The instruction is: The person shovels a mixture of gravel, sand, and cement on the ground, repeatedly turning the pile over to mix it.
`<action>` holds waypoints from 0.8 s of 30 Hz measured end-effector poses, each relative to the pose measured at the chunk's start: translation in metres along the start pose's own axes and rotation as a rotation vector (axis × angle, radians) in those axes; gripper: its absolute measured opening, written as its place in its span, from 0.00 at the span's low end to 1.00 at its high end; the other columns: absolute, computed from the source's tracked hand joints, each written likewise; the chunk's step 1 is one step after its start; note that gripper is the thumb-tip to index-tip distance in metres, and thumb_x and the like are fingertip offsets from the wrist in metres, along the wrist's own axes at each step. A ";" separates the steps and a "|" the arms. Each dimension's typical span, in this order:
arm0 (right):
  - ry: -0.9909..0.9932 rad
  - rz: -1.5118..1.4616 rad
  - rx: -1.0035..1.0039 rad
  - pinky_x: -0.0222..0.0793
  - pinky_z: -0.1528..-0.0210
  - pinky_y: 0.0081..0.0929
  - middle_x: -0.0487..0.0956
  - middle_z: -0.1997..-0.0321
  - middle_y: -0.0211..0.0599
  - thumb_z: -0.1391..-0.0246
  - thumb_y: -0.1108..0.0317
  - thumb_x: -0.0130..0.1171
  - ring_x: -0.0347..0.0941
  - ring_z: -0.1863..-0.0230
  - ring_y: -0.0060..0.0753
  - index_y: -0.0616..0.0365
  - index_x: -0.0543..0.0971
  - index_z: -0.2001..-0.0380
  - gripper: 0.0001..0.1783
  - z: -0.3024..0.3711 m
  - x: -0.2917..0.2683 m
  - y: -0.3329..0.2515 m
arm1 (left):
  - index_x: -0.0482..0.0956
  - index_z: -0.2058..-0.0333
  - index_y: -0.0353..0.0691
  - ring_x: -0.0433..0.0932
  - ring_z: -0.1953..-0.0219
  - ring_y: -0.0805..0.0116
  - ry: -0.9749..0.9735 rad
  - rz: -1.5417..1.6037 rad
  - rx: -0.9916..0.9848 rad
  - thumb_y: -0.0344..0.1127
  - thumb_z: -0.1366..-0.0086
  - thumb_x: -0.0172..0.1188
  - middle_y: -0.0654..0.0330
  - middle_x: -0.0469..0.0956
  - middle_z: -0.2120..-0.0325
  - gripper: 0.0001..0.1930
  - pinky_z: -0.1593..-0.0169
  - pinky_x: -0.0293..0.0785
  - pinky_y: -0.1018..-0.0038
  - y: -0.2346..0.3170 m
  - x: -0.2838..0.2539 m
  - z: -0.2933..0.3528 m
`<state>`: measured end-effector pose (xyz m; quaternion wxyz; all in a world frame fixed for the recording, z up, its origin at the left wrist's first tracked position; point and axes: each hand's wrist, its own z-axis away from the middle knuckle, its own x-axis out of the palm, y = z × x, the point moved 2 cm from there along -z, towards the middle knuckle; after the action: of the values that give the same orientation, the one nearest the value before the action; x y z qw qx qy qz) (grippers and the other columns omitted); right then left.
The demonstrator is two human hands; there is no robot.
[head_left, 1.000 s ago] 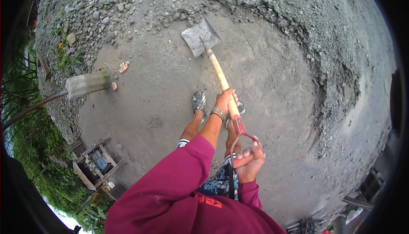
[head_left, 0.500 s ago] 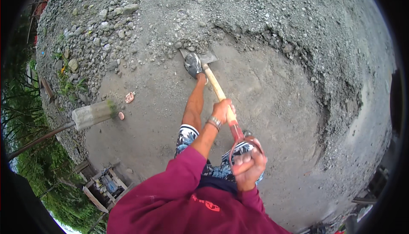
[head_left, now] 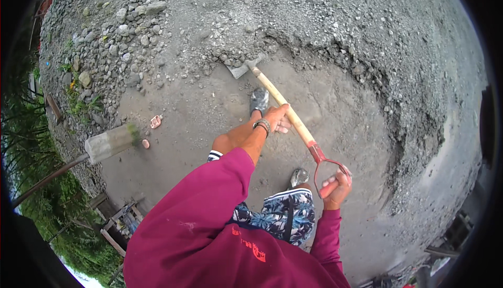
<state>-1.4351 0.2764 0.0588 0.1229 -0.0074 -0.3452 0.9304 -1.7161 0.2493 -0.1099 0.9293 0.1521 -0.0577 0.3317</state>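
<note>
A shovel (head_left: pixel 299 126) with a pale wooden shaft and a red D-shaped handle slants across the middle of the view. Around the handle's grip, the fingers of my right hand (head_left: pixel 338 187) are closed. My left hand (head_left: pixel 275 118) holds the shaft about midway, its fingers curled under the wood. The grey metal blade (head_left: pixel 241 70) lies at the foot of the gravel pile (head_left: pixel 330 15); its far edge is hidden under loose stones. Both my shoes stand on the ground, the left shoe (head_left: pixel 259 100) just nearer than the blade.
A crumbling edge of dug gravel (head_left: pixel 385 86) curves around to the right. Larger stones (head_left: pixel 126 28) lie at the far left. A second tool with a pale, flat head (head_left: pixel 111 144) rests on the left, near a small pinkish piece (head_left: pixel 155 122). Wooden boards (head_left: pixel 112 241) are at the lower left.
My left foot has come off the blade and back to the ground. The handle and my right hand have swung right and slightly farther away, tilting the shaft more.
</note>
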 end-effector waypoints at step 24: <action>0.175 0.627 -0.505 0.60 0.85 0.18 0.70 0.85 0.30 0.54 0.76 0.54 0.65 0.87 0.21 0.59 0.69 0.73 0.04 -0.062 -0.135 -0.126 | 0.67 0.75 0.44 0.67 0.79 0.66 0.132 1.032 0.215 0.34 0.46 0.60 0.64 0.66 0.81 0.09 0.69 0.69 0.63 -0.007 0.025 -0.059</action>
<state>-1.2695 0.3766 0.0833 -0.1435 -0.2211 -0.5321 0.8046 -1.6920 0.2781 -0.1622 0.6260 0.1770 -0.0321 0.7588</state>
